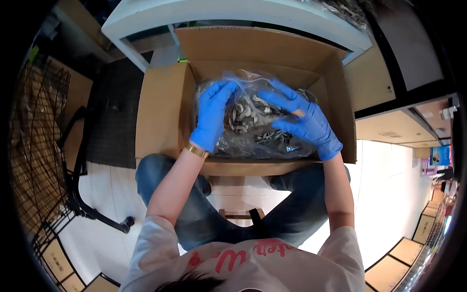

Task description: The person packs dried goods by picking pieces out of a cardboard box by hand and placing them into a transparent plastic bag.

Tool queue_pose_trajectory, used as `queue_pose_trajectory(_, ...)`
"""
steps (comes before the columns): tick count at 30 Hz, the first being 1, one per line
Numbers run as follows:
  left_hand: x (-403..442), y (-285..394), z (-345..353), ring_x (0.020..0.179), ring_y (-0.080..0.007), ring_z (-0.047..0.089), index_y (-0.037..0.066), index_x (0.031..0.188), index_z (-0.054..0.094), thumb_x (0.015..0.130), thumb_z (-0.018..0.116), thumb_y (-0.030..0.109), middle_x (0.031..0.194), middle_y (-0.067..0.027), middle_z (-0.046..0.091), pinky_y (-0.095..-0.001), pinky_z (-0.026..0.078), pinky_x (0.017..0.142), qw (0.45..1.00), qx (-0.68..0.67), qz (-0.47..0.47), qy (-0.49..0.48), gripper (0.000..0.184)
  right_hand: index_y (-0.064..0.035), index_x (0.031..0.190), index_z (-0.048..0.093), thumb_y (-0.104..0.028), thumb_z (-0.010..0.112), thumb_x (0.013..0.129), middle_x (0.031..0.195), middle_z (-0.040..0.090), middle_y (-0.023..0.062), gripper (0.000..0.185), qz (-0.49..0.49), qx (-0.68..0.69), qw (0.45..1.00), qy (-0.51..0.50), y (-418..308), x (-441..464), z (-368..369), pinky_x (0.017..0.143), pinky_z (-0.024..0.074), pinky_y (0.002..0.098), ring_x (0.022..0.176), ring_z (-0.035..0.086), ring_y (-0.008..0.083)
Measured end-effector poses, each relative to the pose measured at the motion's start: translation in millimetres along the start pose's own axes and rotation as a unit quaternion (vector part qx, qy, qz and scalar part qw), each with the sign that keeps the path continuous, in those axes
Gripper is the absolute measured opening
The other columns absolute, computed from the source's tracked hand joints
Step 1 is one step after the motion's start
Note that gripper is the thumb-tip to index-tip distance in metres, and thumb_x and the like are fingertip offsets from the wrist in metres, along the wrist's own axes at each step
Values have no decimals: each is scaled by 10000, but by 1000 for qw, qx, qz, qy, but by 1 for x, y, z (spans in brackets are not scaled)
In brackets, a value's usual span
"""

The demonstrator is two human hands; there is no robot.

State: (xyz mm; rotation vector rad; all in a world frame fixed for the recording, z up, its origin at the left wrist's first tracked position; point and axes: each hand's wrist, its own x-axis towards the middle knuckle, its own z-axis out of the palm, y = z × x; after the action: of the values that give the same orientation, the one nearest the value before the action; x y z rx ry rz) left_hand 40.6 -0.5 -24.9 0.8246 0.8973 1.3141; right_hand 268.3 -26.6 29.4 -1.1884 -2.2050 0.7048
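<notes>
In front of me stands an open cardboard box point(163, 112), and inside it lies a clear plastic bag point(243, 145). Pale and dark, dried-looking pieces point(244, 113) show through the plastic; their exact kind I cannot make out. My left hand point(212, 114), in a blue glove, is closed with its fingertips pinched on the bag's upper edge. My right hand point(306, 119), gloved in blue too, hovers over the bag's right side. Its fingers are apart and slightly blurred, with a torn-looking gap in the glove near one finger. Whether its fingertips touch the plastic is unclear.
A white table point(233, 10) is just beyond the box, with more bagged pieces point(348, 13) on its far right corner. To the left are a wire basket point(41, 146) and a dark mat point(114, 112). Cabinets point(374, 90) line the right side. My knees flank the box's near side.
</notes>
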Motion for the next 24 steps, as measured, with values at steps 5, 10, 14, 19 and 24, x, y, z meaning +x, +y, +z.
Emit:
queue_pose_trajectory(5,16,-8,-4,1005,-111,558,18,1107,622,888,611,127,1086,-32,627,-266,431,914,994,51,90,32,245,-66,1011,700,-154,697,824,1058,679,97,206,38,29,990,136,9,2,18,776,516,275,874,671,209)
queue_pose_trajectory(10,14,-41,-27,1253,-207,391,46,1356,388,909,558,329,1357,-108,443,-328,284,1064,983,-31,32,176,555,9,999,696,-9,602,863,947,678,18,167,134,206,904,349,-27,12,-25,735,453,204,810,581,65)
queue_pose_trajectory(14,-1,-30,4,1117,-167,525,61,1233,518,952,459,463,1220,-95,564,-344,426,933,977,-125,-171,22,494,20,1033,679,-63,569,900,1005,676,41,192,122,223,855,452,-36,18,-36,775,459,221,873,602,91)
queue_pose_trajectory(19,14,-29,-3,981,-124,560,105,1105,590,968,473,371,1067,-25,616,-318,452,869,998,-40,8,-53,322,60,1117,626,-85,537,924,1065,668,95,257,118,224,834,490,-9,-2,-40,851,476,254,952,617,137)
queue_pose_trajectory(24,10,-32,-3,949,-116,560,110,1045,567,962,514,309,1009,-29,611,-342,482,821,973,-120,-176,87,222,43,1100,643,-75,535,913,1072,669,91,246,35,234,848,475,10,-4,-38,861,474,256,956,621,146)
